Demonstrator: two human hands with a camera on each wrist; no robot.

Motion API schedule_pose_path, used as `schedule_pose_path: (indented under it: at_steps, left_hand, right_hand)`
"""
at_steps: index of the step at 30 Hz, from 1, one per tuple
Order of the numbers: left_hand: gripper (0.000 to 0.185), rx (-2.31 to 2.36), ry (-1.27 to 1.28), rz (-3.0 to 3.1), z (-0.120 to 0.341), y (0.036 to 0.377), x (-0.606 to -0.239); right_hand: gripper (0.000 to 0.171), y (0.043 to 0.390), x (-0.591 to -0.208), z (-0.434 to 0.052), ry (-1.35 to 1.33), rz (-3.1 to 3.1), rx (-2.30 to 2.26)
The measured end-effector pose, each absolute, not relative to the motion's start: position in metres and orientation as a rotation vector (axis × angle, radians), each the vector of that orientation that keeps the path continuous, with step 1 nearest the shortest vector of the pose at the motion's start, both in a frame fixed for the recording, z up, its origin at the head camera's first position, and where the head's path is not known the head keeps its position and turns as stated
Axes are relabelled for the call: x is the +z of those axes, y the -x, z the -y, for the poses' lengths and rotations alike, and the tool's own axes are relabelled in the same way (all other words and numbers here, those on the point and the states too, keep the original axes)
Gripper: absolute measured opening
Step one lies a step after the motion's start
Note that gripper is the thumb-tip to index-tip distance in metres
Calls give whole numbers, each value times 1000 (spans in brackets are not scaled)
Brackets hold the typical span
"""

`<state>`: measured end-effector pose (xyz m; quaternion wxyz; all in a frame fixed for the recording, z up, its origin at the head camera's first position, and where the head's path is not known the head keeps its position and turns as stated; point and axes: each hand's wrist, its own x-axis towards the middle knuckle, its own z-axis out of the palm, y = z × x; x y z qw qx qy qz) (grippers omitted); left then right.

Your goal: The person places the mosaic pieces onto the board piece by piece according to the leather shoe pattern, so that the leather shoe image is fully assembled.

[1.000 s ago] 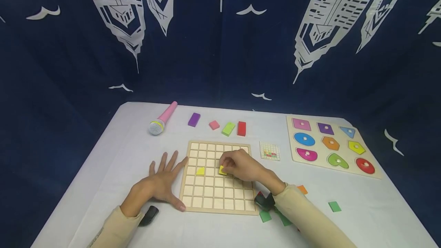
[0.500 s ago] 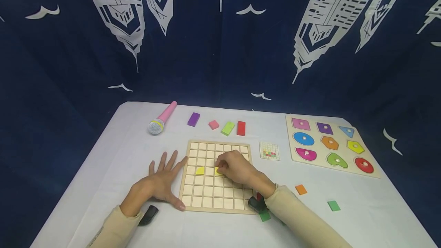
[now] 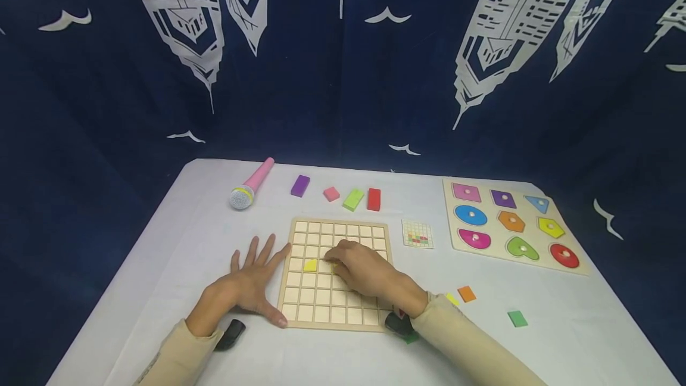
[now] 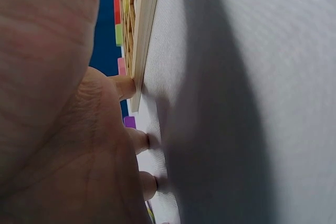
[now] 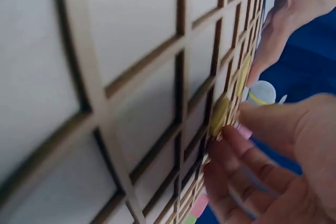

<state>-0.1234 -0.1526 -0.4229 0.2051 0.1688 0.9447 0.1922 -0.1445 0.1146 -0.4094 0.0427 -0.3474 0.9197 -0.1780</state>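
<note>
A square wooden grid board [image 3: 334, 325] lies at the middle of the white table. My left hand [image 3: 249, 285] is spread flat along its left side, index fingertip and thumb right at the frame. One yellow tile [image 3: 310, 265], with a rounded corner, sits in a cell left of centre. My right hand [image 3: 367, 270] is over the middle of the board, fingers extended and loosely bent. In the right wrist view a second yellow tile [image 5: 219, 116] lies at a cell, with thumb and fingertips at its edge. The hand hides most of this tile in the head view.
Behind the board lie a pink microphone [image 3: 252, 183] and purple [image 3: 300, 186], pink [image 3: 331, 194], light green [image 3: 353, 200] and red [image 3: 374, 199] blocks. A pattern card [image 3: 417, 234] and a shape puzzle [image 3: 514, 228] stand right. Orange [image 3: 467, 293] and green [image 3: 517, 318] tiles lie near my right sleeve.
My right hand has shifted slightly left across the board, and its fingers have gone from pinching the second yellow tile to reaching past it. The left hand keeps its place.
</note>
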Motion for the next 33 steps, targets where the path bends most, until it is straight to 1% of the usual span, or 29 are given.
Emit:
schedule_pose_path:
  at_steps: [3,7,18,24,29,33]
  left_hand:
    - [149,528,-468,-2633,153,124,-423]
    - [149,517,-470,-2635,153,125,-424]
    - [148,513,-468,-2635,153,124,-423]
    - [149,514,-487,-2641,152,125,-422]
    - [150,527,-505,-2636,152,125,-424]
    - [150,536,-495,-2637,153,124,-424]
  right_hand:
    - [30,144,-411,-112,1148,-2785,-514]
    - [29,144,-413,-111,1210,-2787,-476]
    - [27,144,-412,-110,1230,-2796,-433]
    - [29,143,-410,-113,1188,-2769,-488]
    - [34,141,-406,-118,1048,-2711,-586]
    - [37,142,-401,-127,1009,-2680,-693]
